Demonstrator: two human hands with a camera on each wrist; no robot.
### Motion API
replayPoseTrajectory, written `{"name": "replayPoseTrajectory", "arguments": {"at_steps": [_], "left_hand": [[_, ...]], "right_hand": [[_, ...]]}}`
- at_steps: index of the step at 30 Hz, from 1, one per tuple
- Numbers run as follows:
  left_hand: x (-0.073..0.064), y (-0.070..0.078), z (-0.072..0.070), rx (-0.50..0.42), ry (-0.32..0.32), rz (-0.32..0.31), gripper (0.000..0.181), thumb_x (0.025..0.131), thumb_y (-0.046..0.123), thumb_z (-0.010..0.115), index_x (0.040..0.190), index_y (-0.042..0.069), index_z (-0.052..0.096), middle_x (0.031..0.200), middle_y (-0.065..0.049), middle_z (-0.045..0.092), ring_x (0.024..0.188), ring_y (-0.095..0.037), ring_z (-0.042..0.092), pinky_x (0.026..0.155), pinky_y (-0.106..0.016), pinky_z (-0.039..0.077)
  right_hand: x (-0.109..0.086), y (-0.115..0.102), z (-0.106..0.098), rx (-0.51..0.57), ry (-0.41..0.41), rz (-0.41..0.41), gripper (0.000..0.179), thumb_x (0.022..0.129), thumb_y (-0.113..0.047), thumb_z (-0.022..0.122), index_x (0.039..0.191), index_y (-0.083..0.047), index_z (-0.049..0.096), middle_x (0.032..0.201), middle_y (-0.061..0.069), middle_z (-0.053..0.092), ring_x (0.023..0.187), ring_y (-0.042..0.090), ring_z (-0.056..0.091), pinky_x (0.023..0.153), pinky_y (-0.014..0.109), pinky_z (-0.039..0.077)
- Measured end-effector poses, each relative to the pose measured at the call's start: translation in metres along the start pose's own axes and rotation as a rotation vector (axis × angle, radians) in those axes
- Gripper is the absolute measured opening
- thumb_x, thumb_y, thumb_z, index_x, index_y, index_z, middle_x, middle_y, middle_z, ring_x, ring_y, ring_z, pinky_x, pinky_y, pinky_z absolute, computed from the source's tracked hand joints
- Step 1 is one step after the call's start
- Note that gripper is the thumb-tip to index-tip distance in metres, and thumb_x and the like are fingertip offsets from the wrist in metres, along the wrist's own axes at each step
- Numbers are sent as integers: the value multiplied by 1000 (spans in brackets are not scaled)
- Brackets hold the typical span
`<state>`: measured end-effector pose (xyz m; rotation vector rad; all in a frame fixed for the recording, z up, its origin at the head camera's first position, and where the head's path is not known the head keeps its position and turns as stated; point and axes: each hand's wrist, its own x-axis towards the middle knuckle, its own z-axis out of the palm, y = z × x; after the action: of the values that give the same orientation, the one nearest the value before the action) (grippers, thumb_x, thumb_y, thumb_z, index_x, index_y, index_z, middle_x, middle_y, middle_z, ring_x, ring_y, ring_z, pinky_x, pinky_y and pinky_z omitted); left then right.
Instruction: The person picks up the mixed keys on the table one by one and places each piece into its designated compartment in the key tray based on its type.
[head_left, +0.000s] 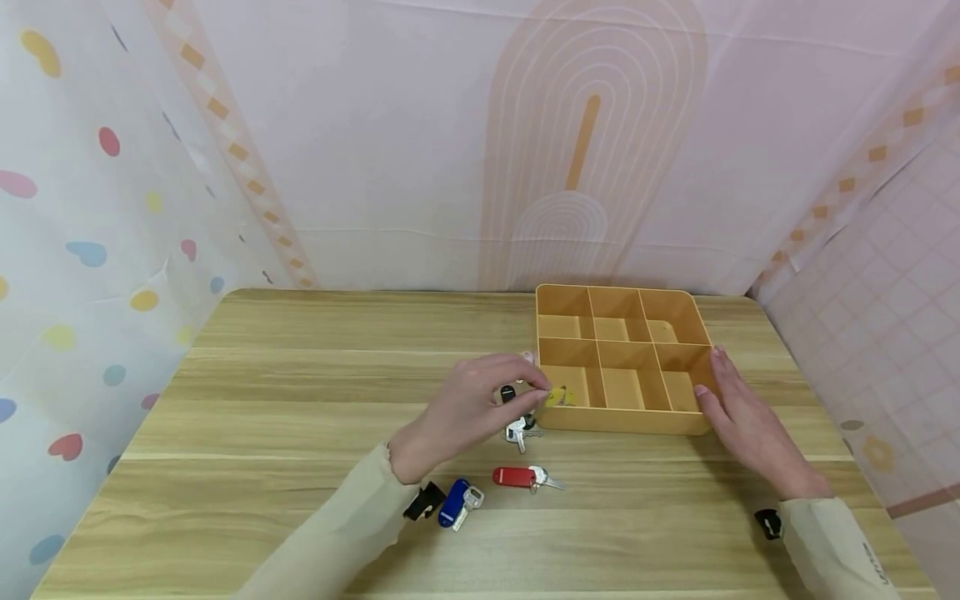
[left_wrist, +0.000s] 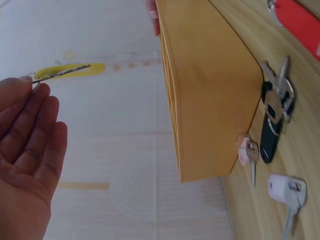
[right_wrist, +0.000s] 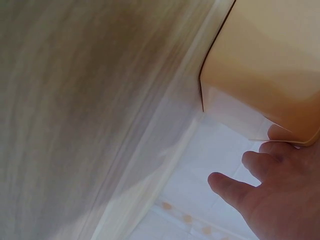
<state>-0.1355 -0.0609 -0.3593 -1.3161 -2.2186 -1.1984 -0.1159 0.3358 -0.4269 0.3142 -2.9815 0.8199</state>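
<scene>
My left hand [head_left: 476, 400] pinches a key with a yellow tag [left_wrist: 67, 71] between thumb and fingertips. In the head view the yellow tag overlaps the front left compartment of an orange divided box [head_left: 622, 420]. My right hand [head_left: 757, 433] holds the box at its right wall, the thumb over the rim and the other fingers outside. Keys with a black tag [left_wrist: 270, 135], a pink tag [left_wrist: 243, 152] and a pale tag [left_wrist: 280, 186] lie left of the box. A red-tagged key [head_left: 514, 477] and a blue-tagged key [head_left: 453, 503] lie nearer me.
The box stands on a wooden table [head_left: 300, 383] near its back edge, with two rows of compartments. A patterned cloth [head_left: 390, 150] hangs behind the table and along both sides.
</scene>
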Motion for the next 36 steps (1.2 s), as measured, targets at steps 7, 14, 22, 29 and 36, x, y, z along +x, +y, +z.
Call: {"name": "replayPoseTrajectory", "arguments": {"at_steps": [7, 14, 22, 29, 36], "left_hand": [[15, -1, 12, 42, -2, 17, 7, 92, 5, 77, 99, 6, 75, 95, -1, 76, 88, -12, 71, 80, -22, 57], [23, -9, 25, 61, 4, 7, 5, 95, 7, 75, 99, 5, 75, 94, -2, 77, 88, -13, 72, 83, -21, 57], [28, -22, 40, 50, -22, -59, 6, 97, 9, 73, 101, 6, 76, 98, -1, 77, 92, -14, 72, 87, -30, 59], [35, -35, 49, 77, -80, -135, 8, 99, 10, 71, 103, 4, 76, 102, -6, 78, 96, -18, 74, 88, -32, 60], [36, -50, 54, 121, -126, -188, 10, 99, 11, 71, 104, 4, 76, 102, -5, 78, 95, -17, 74, 87, -33, 60]], "right_hand": [[0, 0, 1, -9, 11, -11, 68, 114, -33, 36, 163, 2, 5, 170, 26, 5, 155, 45, 11, 126, 56, 10], [0, 0, 2, -7, 14, -8, 68, 114, -34, 36, 163, 2, 5, 169, 27, 6, 155, 45, 12, 125, 58, 12], [-2, -1, 1, -11, 12, 2, 69, 114, -35, 35, 164, 1, 4, 171, 23, 3, 155, 45, 11, 125, 58, 12], [-2, -3, 2, -15, 20, -6, 68, 114, -33, 36, 164, 2, 6, 170, 24, 5, 155, 44, 12, 126, 55, 11], [0, -3, 3, -14, 1, 3, 69, 114, -34, 35, 163, 2, 4, 171, 22, 1, 156, 44, 10, 125, 57, 11]]}}
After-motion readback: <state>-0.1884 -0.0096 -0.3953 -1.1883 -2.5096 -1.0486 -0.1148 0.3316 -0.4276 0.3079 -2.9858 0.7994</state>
